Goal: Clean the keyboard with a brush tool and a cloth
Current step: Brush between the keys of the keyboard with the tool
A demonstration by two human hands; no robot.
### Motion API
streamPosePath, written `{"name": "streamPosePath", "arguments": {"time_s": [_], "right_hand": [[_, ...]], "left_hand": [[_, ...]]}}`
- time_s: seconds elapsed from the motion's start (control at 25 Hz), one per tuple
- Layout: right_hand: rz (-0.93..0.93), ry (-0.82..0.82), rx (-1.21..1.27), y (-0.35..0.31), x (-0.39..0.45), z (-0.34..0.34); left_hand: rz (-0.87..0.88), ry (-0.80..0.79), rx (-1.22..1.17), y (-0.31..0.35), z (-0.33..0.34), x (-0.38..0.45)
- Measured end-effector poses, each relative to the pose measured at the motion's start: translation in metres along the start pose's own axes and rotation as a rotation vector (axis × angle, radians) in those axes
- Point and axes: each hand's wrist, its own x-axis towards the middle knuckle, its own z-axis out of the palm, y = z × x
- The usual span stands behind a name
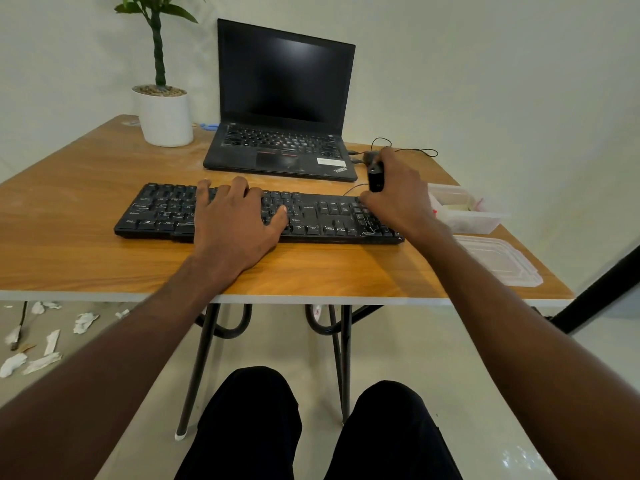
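Left hand lying flat, steadying keyboard — long axis running along table's near edge; right hand, fingers gripping dark brush tool, hovering at keyboard's right end.

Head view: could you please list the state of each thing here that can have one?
Laptop: lid open, screen dark.
Keyboard: flat on the table, left hand on it.
Left hand: fingers spread flat on the keys.
Right hand: gripping a black brush tool over the keyboard's right end.
Clear container: open.
Lid: off, lying nearer on the table.
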Motion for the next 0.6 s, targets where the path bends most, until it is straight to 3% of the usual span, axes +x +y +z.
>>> {"name": "streamPosePath", "arguments": {"time_s": [0.16, 0.32, 0.6], "right_hand": [[0.065, -0.045, 0.488, -0.007, 0.004, 0.002], [-0.013, -0.024, 0.241, 0.006, 0.004, 0.004], [-0.063, -0.153, 0.313, -0.002, 0.013, 0.000]], "left_hand": [[-0.005, 0.003, 0.004, 0.000, 0.000, 0.001], [-0.003, 0.005, 0.009, 0.000, 0.000, 0.000], [0.005, 0.006, 0.020, 0.000, 0.000, 0.001]]}}
